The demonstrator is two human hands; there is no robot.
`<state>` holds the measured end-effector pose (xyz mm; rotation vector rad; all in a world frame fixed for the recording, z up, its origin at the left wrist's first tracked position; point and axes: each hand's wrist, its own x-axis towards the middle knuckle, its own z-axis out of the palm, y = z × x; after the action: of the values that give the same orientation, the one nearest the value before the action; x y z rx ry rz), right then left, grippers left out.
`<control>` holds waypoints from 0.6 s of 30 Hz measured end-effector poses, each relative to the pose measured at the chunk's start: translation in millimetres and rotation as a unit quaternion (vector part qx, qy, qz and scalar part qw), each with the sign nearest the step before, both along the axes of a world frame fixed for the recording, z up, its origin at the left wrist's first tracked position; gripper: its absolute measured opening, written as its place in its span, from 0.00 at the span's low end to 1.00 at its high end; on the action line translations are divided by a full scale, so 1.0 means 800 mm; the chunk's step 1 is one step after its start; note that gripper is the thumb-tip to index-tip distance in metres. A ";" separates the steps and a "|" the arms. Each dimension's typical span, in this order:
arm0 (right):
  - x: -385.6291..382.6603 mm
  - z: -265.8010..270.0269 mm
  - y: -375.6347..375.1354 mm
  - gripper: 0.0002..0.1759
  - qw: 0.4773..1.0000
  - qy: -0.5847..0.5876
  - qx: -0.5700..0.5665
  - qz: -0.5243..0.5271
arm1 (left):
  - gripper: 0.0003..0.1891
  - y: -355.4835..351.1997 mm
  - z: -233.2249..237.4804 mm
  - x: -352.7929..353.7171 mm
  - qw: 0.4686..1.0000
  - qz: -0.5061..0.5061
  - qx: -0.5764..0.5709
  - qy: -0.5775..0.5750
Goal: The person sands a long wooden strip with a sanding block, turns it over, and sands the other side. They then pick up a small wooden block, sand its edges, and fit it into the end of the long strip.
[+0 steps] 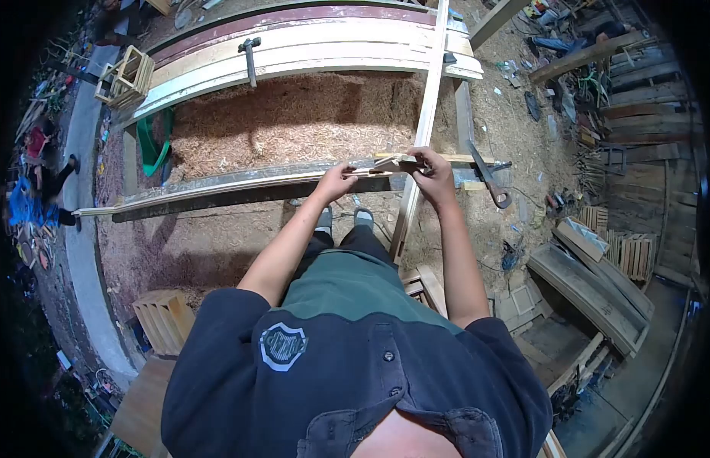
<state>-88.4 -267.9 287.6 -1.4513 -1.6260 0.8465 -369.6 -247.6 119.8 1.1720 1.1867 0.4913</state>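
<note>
My left hand [336, 183] is closed with its fingertips on the end of a thin wooden strip [362, 173], just above the near beam of the bench. Across from it, my right hand [435, 177] grips small flat wooden pieces [397, 161] between thumb and fingers. How the pieces meet between the hands is too small to make out. A long pale board [429, 103] crosses the bench and passes beside my right hand. Right of that hand lies a handsaw [488, 175] with its handle toward me.
A hammer [249, 61] lies on the planks [324, 55] of the far bench. Below them are wood shavings [294, 114] and a green basin [152, 145]. Slatted crates [162, 317] stand at lower left, with a wooden frame [587, 294] at right. Another person [42, 202] is at far left.
</note>
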 end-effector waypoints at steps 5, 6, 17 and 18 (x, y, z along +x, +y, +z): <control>-0.025 -0.012 0.005 0.22 1.000 -0.021 -0.010 -0.013 | 0.20 0.023 -0.042 -0.040 0.993 0.010 0.108 0.053; -0.029 -0.004 0.004 0.21 0.997 -0.070 -0.008 -0.009 | 0.20 0.025 -0.053 -0.041 0.993 0.022 0.106 0.057; -0.039 -0.007 -0.045 0.08 0.966 -0.223 0.102 0.081 | 0.47 0.003 -0.045 0.019 0.994 -0.065 0.000 0.083; -0.037 -0.009 -0.052 0.07 0.967 -0.220 0.096 0.083 | 0.50 -0.007 -0.057 0.024 0.993 -0.070 0.040 0.091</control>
<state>-118.3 -309.8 280.8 -1.4466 -2.1198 0.4513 -350.0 -253.0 74.0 1.3816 1.2379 0.3330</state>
